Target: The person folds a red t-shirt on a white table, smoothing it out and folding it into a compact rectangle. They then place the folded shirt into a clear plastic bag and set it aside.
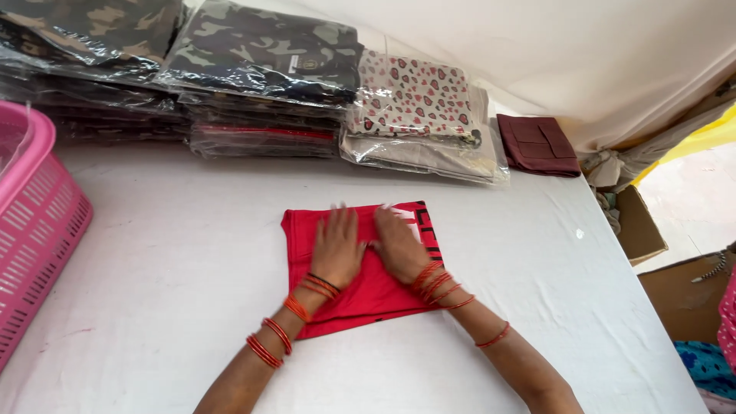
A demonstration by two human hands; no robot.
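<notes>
Both hands lie flat, palms down, on a folded red cloth garment (360, 268).

I see my left hand (336, 249) and right hand (399, 245) side by side, fingers spread, gripping nothing. That garment sits mid-table on the white cloth-covered table (176, 253); a pink plastic slatted basket (34, 222) stands left, clear-wrapped camouflage garment packs (261, 57) far.

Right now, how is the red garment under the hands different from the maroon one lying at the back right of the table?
The red garment is bright red with printing near one edge; the maroon garment is dark and plain. The red one lies mid-table, pressed flat by the left hand and right hand; the maroon one lies untouched beside the bagged stacks. The red one looks larger in view. Both are folded, unbagged, and rest on the white table.
</notes>
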